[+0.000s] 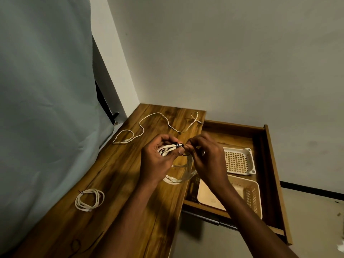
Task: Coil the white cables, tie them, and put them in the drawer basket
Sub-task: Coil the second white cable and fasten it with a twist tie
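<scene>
Coiled white cable (172, 180) held between both hands above the worktop (130, 211) edge, mid-tie.

Head view: the left hand (158, 161) is clenched round the gathered strands, while the right hand (202, 157) pinches a black tie (179, 145) wrapped at the bundle's top; the loop hangs down below both hands. The drawer basket (249, 194) lies just right of and beneath the right hand, so that hand is nearer for the drop. A tied coil (89, 200) waits on the worktop at left, and a loose cable (158, 125) sprawls beyond the hands.
</scene>
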